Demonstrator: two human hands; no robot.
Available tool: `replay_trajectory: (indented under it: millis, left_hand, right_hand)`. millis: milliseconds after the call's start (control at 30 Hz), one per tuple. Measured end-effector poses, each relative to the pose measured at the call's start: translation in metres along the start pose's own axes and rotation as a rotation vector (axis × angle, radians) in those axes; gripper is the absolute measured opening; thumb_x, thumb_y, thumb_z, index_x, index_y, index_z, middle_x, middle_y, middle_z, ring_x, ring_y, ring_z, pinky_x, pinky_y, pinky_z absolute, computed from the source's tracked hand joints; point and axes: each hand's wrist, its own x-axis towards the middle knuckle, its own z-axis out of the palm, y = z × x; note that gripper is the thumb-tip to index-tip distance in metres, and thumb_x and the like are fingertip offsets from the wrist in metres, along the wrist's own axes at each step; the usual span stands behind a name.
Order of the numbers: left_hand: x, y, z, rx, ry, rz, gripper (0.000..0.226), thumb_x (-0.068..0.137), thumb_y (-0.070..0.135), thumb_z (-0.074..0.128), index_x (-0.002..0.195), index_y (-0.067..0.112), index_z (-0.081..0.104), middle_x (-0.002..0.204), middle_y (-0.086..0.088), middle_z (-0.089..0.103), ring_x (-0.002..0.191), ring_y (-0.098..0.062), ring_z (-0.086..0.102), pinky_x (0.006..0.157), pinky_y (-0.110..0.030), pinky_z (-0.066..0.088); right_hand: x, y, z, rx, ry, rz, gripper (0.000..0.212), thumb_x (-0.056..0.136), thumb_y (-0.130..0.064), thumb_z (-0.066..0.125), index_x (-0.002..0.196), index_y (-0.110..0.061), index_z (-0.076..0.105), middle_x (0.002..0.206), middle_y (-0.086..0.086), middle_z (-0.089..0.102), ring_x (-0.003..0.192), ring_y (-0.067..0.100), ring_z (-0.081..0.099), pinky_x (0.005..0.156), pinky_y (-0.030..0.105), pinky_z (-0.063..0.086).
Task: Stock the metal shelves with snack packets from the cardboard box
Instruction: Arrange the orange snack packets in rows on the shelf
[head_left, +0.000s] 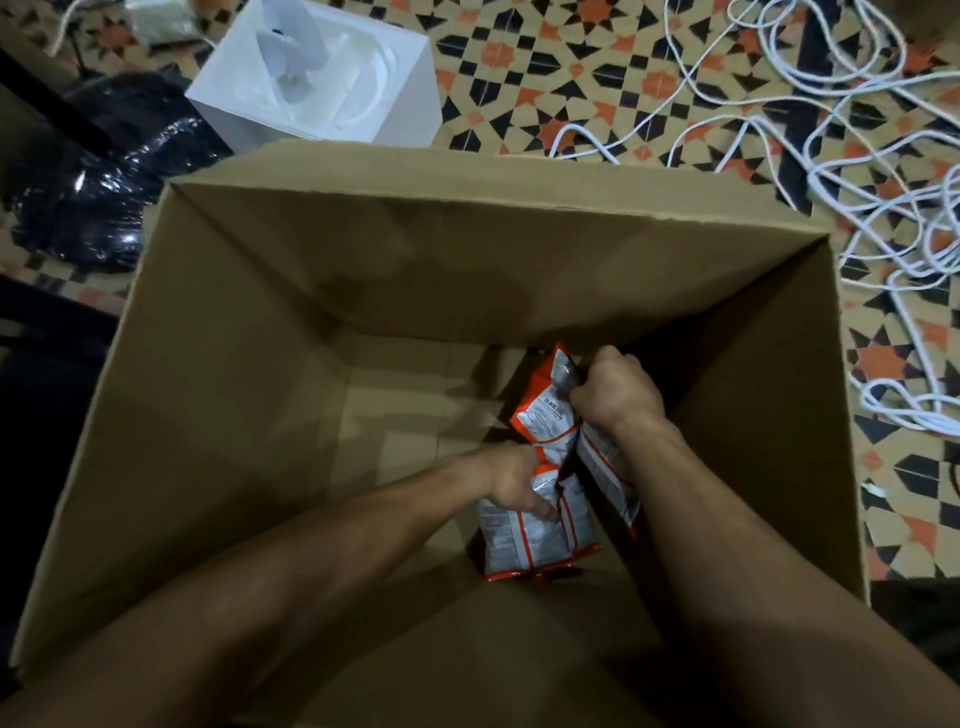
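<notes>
Packets (535, 535), orange and white, lie in a small cluster at the bottom of the box (260, 364), in its right half and close to the right wall. Their long axes run roughly from the far side toward the near side, one behind another, with a further one tucked along the wall under the right wrist. How many there are I cannot tell, as they overlap.

Both hands are down inside the box and on the cluster. The right grip (618, 397) is at the far end, fingers curled tight round the upper edge of the farthest packets. The left grip (511, 480) is at the middle, fingers bent over the top edge of the nearest packet and seeming to pinch it. So each grip has a packet by its far end and the rest of each packet trails toward the person. A lift should therefore go straight up, letting them hang lengthwise clear of the wall. The right is nearer the wall and has less room.

No shelves are in view, so the carry would need a turn away from the box.

The box stands on a patterned floor (571, 78). Beyond it are a white carton (311, 114), a black plastic bag (93, 197) to the left and loose white cables (857, 156) to the right.
</notes>
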Motion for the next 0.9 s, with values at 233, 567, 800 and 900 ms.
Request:
replay_trajectory:
  millis: [233, 567, 800, 900]
  left_hand:
    - [-0.083, -0.039, -0.039, -0.035, 0.103, -0.207, 0.036, 0.083, 0.045, 0.073, 0.098, 0.013, 0.065, 0.107, -0.004, 0.07, 0.087, -0.019, 0.065, 0.08, -0.033, 0.053]
    - [-0.257, -0.028, -0.029, -0.303, 0.853, -0.201, 0.031, 0.081, 0.044, 0.076, 0.106, 0.025, 0.072, 0.102, 0.007, 0.074, 0.09, -0.004, 0.064, 0.068, -0.013, 0.04]
    - [-0.36, 0.022, 0.01, -0.428, 1.18, -0.103, 0.017, 0.079, 0.043, 0.079, 0.084, 0.041, 0.063, 0.085, 0.023, 0.068, 0.078, 0.01, 0.065, 0.071, -0.017, 0.054]
    - [-0.409, 0.045, 0.029, -0.393, 1.302, -0.059, 0.02, 0.076, 0.044, 0.081, 0.079, 0.045, 0.061, 0.087, 0.021, 0.068, 0.08, 0.009, 0.064, 0.07, -0.013, 0.051]
  right_hand:
    - [-0.022, -0.025, -0.008, 0.107, -0.032, -0.177, 0.037, 0.081, -0.029, 0.068, 0.113, -0.012, 0.068, 0.115, 0.015, 0.067, 0.108, 0.032, 0.063, 0.094, 0.039, 0.053]
    - [-0.106, -0.061, -0.049, 0.336, 0.062, -0.606, 0.021, 0.084, -0.015, 0.07, 0.105, -0.018, 0.074, 0.106, 0.001, 0.075, 0.105, 0.015, 0.067, 0.097, 0.031, 0.05]
    - [-0.186, -0.093, -0.092, 0.592, 0.063, -0.823, 0.027, 0.082, -0.023, 0.063, 0.106, -0.021, 0.074, 0.102, -0.011, 0.075, 0.097, 0.007, 0.07, 0.094, 0.04, 0.056]
    - [-0.231, -0.113, -0.109, 0.664, 0.05, -0.951, 0.017, 0.091, -0.016, 0.063, 0.102, -0.025, 0.073, 0.103, -0.008, 0.075, 0.094, 0.004, 0.069, 0.083, 0.03, 0.056]
